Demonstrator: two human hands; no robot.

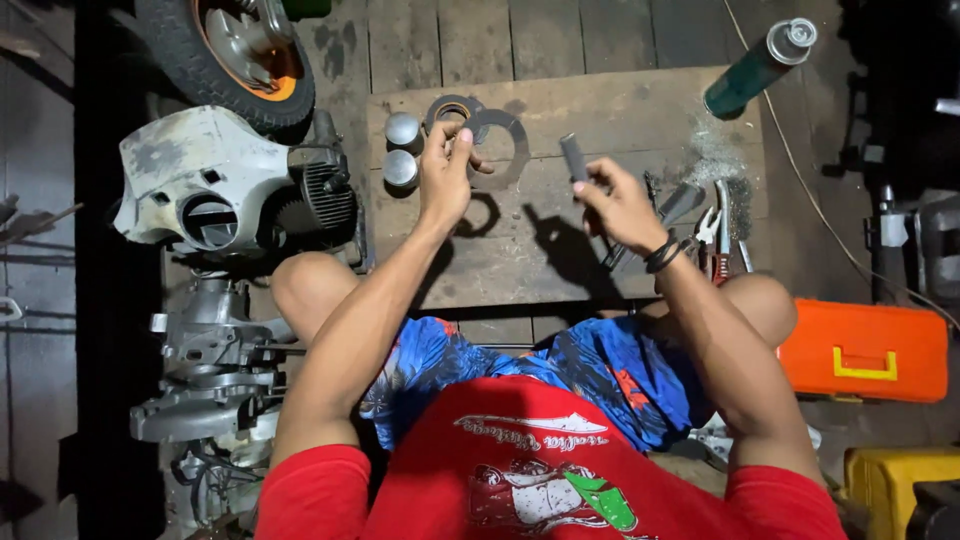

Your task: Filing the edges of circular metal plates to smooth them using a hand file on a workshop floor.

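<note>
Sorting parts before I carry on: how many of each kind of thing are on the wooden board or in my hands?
Metal cylinders: 2
Flat gasket rings: 2
Dark bar in right hand: 1
Total: 5

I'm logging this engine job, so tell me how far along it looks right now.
Done: the engine sits opened at the person's side, and two metal cylinders and a dark ring are laid out on the wooden board. In hand: the left hand holds up a thin ring-shaped gasket; the right hand holds a small grey bar. Left: nothing looks refitted yet; pliers lie unused.
</note>
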